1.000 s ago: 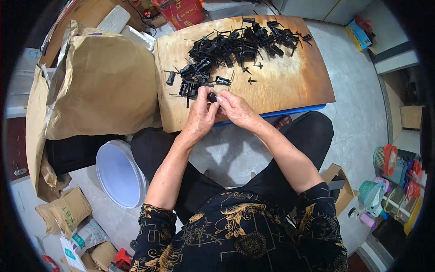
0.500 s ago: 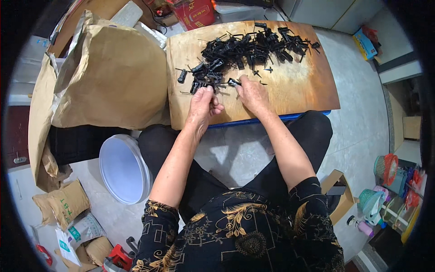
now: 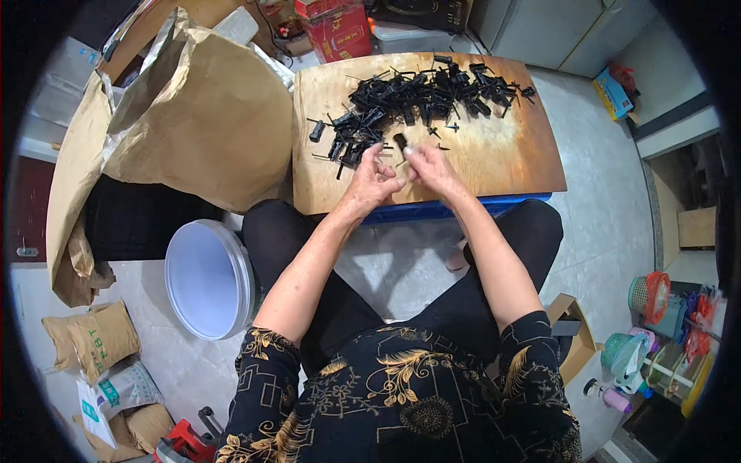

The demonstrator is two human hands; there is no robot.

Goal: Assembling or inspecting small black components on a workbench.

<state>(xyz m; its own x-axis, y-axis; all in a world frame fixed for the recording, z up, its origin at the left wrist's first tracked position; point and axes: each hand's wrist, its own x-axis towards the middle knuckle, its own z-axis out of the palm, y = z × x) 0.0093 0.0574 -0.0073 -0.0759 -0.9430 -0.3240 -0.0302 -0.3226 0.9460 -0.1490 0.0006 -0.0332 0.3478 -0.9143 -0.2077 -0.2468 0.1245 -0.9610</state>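
Small black plastic parts with thin stems lie in a long heap point(image 3: 432, 92) across a worn wooden board point(image 3: 509, 154). My right hand point(image 3: 436, 168) pinches one black plastic part point(image 3: 400, 142) between thumb and fingertips, just above the board's near side. Beside it on the left, my left hand point(image 3: 372, 184) has its fingers apart, and I see nothing held in it. Its fingertips are close to the near left end of the heap. One loose part point(image 3: 316, 130) lies apart at the heap's left, and a few small pieces point(image 3: 434, 132) are scattered just beyond my right hand.
A large brown paper sack point(image 3: 201, 123) stands against the board's left side. A round white tub point(image 3: 208, 278) is on the floor by my left knee. To my right is an open cardboard box point(image 3: 579, 347). A red box point(image 3: 333, 31) stands behind the board.
My left hand has drawn back from the heap and moved right, toward my right hand. The part in my right hand has tilted more upright. The whole view has shifted slightly.
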